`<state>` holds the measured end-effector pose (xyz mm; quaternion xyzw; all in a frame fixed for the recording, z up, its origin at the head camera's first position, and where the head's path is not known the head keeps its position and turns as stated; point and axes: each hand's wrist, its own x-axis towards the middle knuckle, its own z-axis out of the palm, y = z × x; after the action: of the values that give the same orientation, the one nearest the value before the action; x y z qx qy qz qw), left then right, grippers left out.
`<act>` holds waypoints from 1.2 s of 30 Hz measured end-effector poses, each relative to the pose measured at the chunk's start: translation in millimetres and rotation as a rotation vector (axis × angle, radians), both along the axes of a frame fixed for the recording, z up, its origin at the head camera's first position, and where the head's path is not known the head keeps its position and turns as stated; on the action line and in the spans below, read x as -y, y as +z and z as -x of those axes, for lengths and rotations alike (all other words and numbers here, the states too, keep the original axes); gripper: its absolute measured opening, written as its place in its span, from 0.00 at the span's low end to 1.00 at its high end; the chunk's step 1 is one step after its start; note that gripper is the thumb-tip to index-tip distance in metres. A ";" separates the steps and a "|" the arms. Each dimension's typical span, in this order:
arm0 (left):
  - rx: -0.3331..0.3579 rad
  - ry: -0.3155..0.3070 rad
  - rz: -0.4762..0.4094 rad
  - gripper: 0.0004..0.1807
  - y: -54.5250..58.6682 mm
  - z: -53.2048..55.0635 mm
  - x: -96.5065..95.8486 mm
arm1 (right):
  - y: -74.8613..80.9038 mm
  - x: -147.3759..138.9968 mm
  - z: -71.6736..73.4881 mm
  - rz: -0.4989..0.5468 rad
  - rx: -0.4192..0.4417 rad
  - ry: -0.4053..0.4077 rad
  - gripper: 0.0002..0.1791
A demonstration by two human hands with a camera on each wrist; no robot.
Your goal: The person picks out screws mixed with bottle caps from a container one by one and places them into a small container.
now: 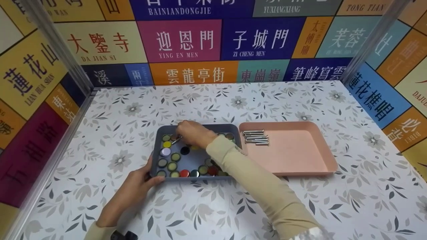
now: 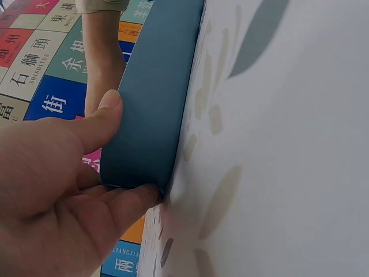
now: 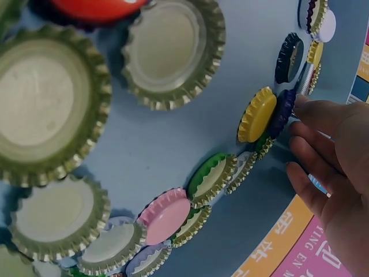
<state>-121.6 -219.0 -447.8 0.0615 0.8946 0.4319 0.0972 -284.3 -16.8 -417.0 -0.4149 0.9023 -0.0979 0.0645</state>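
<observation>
My left hand (image 1: 136, 183) grips the near left corner of a blue-grey tray (image 1: 196, 179), thumb on its side wall and fingers around the corner in the left wrist view. Inside lie many bottle caps: a red cap (image 1: 184, 173), a yellow cap (image 1: 166, 144), a black cap (image 1: 185, 150) and several upturned ones. Over the tray's far side, my right hand (image 1: 193, 133) pinches a metal bolt (image 1: 176, 140), whose threaded shaft (image 3: 306, 79) shows beyond the thumb in the right wrist view. The bolt's other end is hidden by the fingers.
To the right, a pink tray (image 1: 290, 153) stands beside the blue-grey one. Several silver bolts (image 1: 255, 137) lie in its left part. Both trays stand on a flower-patterned tabletop (image 1: 206, 106), with sign-printed panels (image 1: 180, 40) at the back and sides.
</observation>
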 end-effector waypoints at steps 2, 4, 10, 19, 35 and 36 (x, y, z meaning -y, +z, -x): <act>-0.004 -0.001 -0.001 0.45 0.2 0.3 0.0 | -0.7 0.0 -0.1 0.002 0.007 -0.006 0.15; -0.006 0.001 0.000 0.44 0.3 0.3 0.0 | -1.0 0.1 -0.1 0.005 0.012 -0.012 0.15; -0.005 0.003 0.008 0.44 0.1 1.0 -0.5 | -1.7 0.5 -0.1 -0.012 -0.003 -0.024 0.16; -0.015 -0.009 0.024 0.45 0.8 0.7 0.3 | -4.2 2.2 -0.8 -0.052 -0.041 -0.041 0.13; -0.001 -0.004 0.007 0.45 -0.7 0.7 0.0 | -4.5 3.6 -3.2 -0.036 -0.103 0.052 0.10; -0.004 -0.004 0.007 0.45 -0.8 0.7 0.1 | -4.4 3.8 -3.4 -0.040 -0.105 0.051 0.10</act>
<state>-122.3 -219.0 -448.7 0.0641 0.8961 0.4286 0.0963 -280.9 -20.7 -421.3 -0.4411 0.8953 -0.0563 0.0278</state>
